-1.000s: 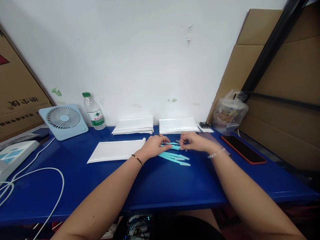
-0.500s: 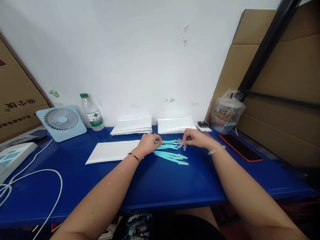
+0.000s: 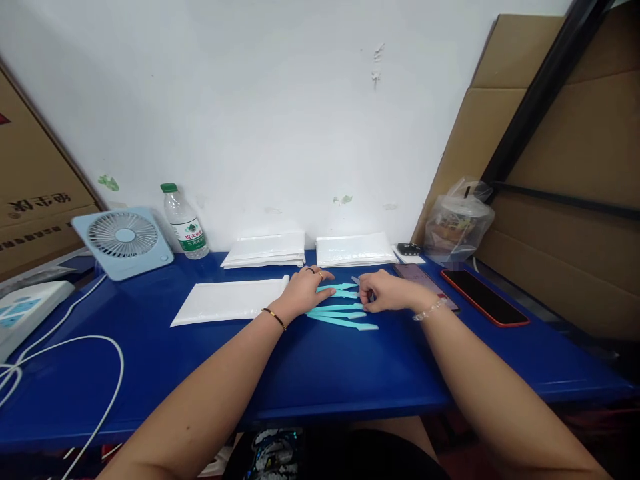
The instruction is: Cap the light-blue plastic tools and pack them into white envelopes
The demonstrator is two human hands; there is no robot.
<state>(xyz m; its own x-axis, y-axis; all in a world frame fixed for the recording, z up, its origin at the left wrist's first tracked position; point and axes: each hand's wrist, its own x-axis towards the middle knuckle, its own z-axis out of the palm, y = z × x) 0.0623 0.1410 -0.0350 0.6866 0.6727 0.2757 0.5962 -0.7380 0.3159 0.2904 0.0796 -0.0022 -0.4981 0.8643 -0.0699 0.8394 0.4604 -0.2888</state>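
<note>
Several slim turquoise eyebrow razors (image 3: 340, 319) lie fanned out on the blue table, their tips pointing right. Over the handle ends rests my left hand (image 3: 303, 288), thumb and index finger spread apart, the thumb touching the upper razors. My right hand (image 3: 383, 291) is closed in a pinch at the tip of a middle razor (image 3: 337, 307); its fingertips partly hide that end. Small clear plastic pieces (image 3: 355, 281) show beside the right fingers. Left of my left hand lies a white padded envelope (image 3: 225, 300), its right end partly covered by the hand.
Two stacks of white envelopes (image 3: 265, 250) stand against the wall. A fan (image 3: 123, 243) and water bottle (image 3: 185, 223) are at the left, with a white cable (image 3: 120, 360). Right are a red-edged phone (image 3: 485, 297), another flat phone-like device (image 3: 417, 277) and a bagged cup (image 3: 457, 223).
My right hand has moved toward me, and a razor now lies closer to the lower ones. My left thumb and index finger have spread apart. The flat device beside my right hand has come into view.
</note>
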